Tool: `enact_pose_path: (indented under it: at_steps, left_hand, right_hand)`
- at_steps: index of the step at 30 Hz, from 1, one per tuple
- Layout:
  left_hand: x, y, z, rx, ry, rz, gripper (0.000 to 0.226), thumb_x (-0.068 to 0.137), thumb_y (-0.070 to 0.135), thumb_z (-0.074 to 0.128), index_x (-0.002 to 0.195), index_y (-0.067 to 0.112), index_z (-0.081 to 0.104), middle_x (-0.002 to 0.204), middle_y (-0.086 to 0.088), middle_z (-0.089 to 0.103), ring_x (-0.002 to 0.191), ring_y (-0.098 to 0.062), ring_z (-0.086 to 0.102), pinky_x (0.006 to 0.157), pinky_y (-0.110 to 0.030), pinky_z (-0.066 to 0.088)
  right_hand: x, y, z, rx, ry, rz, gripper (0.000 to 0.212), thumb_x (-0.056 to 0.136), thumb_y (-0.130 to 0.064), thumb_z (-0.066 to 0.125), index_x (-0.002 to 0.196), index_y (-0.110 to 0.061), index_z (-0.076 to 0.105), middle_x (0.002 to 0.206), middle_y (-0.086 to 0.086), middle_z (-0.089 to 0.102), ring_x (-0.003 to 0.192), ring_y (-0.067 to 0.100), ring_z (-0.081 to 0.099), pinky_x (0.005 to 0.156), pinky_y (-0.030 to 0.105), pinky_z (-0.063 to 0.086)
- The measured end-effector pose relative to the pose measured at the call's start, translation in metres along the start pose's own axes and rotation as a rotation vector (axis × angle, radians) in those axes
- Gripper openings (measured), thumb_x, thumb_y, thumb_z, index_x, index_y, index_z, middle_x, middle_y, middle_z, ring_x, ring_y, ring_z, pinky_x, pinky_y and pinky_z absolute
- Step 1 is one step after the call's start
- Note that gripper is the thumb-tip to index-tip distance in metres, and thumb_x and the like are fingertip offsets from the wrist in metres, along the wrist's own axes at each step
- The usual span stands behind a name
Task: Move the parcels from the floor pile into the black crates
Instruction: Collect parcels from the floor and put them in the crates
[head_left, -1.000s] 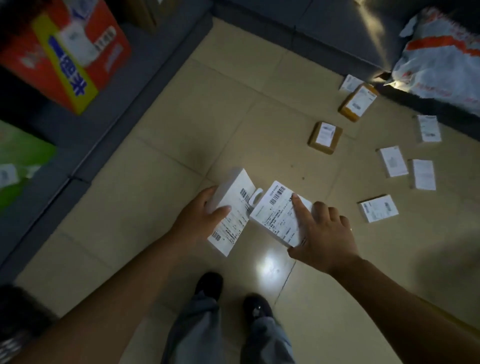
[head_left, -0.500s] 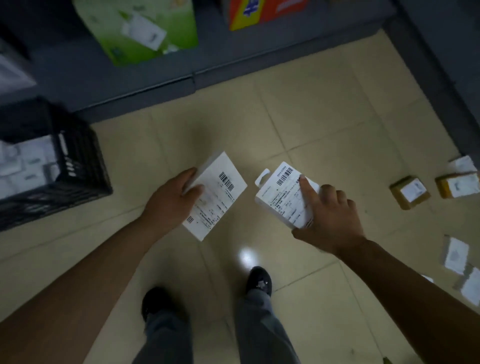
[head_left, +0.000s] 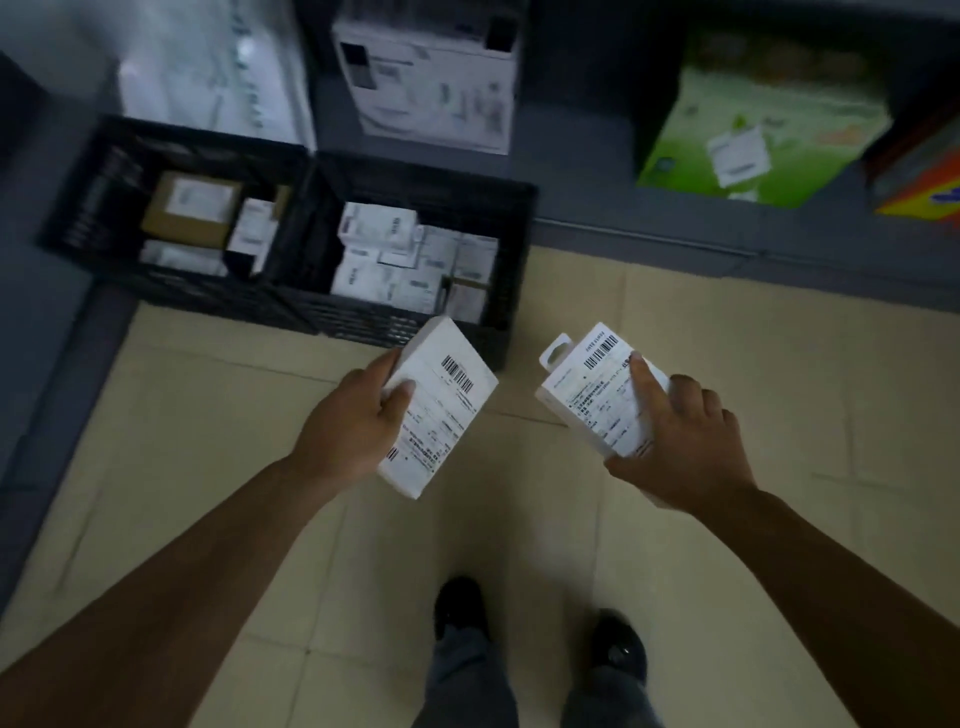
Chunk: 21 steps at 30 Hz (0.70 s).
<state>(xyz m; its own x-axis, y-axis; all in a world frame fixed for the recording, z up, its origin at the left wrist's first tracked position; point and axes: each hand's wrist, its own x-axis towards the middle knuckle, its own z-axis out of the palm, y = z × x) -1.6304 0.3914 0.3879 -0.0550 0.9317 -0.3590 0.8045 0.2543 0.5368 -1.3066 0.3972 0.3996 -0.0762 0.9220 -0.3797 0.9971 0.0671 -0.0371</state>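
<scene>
Left parcel (head_left: 436, 410): white box, label up, gripped along its left edge by left hand (head_left: 348, 421), thumb on top. Long axis runs diagonally, far end toward right crate (head_left: 514, 218), just over its near wall. Right parcel (head_left: 605, 389): hang-tab end points up-left; right hand (head_left: 680, 441) clasps it, index finger flat on label. Both held above floor (head_left: 675, 322), labels readable, likely for sorting. Left crate (head_left: 93, 192) adjoins; both crates partly filled.

Matt black plastic crates (head_left: 400, 322), smooth cardboard parcels (head_left: 441, 405), glossy floor tiles (head_left: 519, 519).
</scene>
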Motion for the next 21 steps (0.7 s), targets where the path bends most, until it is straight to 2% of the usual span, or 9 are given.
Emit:
enact_pose_path:
  at_steps: [4, 7, 10, 15, 19, 21]
  left_hand:
    - [0.016, -0.055, -0.042, -0.101, 0.075, -0.087, 0.041, 0.092, 0.056, 0.031, 0.124, 0.034, 0.045, 0.098, -0.003, 0.062, 0.084, -0.020, 0.062, 0.068, -0.036, 0.051]
    - [0.035, -0.080, -0.061, -0.138, 0.114, -0.125, 0.049, 0.088, 0.063, 0.029, 0.125, 0.034, 0.045, 0.093, -0.004, 0.061, 0.075, -0.019, 0.063, 0.062, -0.036, 0.053]
    - [0.066, -0.094, -0.074, -0.142, 0.122, -0.127, 0.046, 0.091, 0.061, 0.029, 0.125, 0.034, 0.048, 0.090, -0.005, 0.059, 0.067, -0.014, 0.061, 0.053, -0.028, 0.049]
    - [0.137, -0.092, -0.096, -0.094, 0.173, -0.170, 0.045, 0.098, 0.044, 0.040, 0.140, 0.030, 0.043, 0.107, -0.002, 0.055, 0.090, -0.019, 0.060, 0.072, -0.036, 0.052]
    - [0.194, -0.087, -0.102, -0.087, 0.133, -0.181, 0.047, 0.098, 0.038, 0.044, 0.142, 0.020, 0.044, 0.126, -0.007, 0.056, 0.109, -0.024, 0.057, 0.088, -0.037, 0.049]
    - [0.219, -0.088, -0.103, -0.060, 0.114, -0.218, 0.048, 0.099, 0.037, 0.045, 0.141, 0.016, 0.045, 0.128, -0.011, 0.055, 0.113, -0.027, 0.055, 0.090, -0.037, 0.046]
  right_hand:
    - [0.049, -0.060, -0.015, 0.043, -0.034, -0.072, 0.118, 0.064, -0.069, 0.068, 0.151, -0.028, 0.000, 0.129, 0.011, 0.040, 0.114, 0.027, 0.045, 0.093, 0.042, 0.042]
    - [0.087, -0.085, -0.027, 0.027, -0.079, -0.106, 0.118, 0.063, -0.070, 0.068, 0.150, -0.031, -0.002, 0.130, 0.011, 0.040, 0.114, 0.028, 0.045, 0.093, 0.041, 0.041]
    - [0.132, -0.100, -0.039, 0.006, -0.108, -0.131, 0.116, 0.064, -0.068, 0.068, 0.149, -0.034, -0.003, 0.133, 0.010, 0.037, 0.115, 0.028, 0.042, 0.094, 0.040, 0.038]
    - [0.225, -0.111, -0.056, 0.010, -0.151, -0.180, 0.118, 0.067, -0.065, 0.067, 0.150, -0.033, -0.011, 0.136, 0.008, 0.033, 0.116, 0.027, 0.039, 0.097, 0.038, 0.035]
    - [0.283, -0.114, -0.064, 0.030, -0.169, -0.205, 0.123, 0.065, -0.063, 0.071, 0.151, -0.029, -0.012, 0.135, 0.007, 0.036, 0.118, 0.026, 0.041, 0.100, 0.038, 0.036]
    - [0.309, -0.115, -0.065, 0.021, -0.183, -0.211, 0.126, 0.063, -0.065, 0.071, 0.151, -0.028, -0.011, 0.134, 0.007, 0.037, 0.117, 0.026, 0.042, 0.100, 0.037, 0.036]
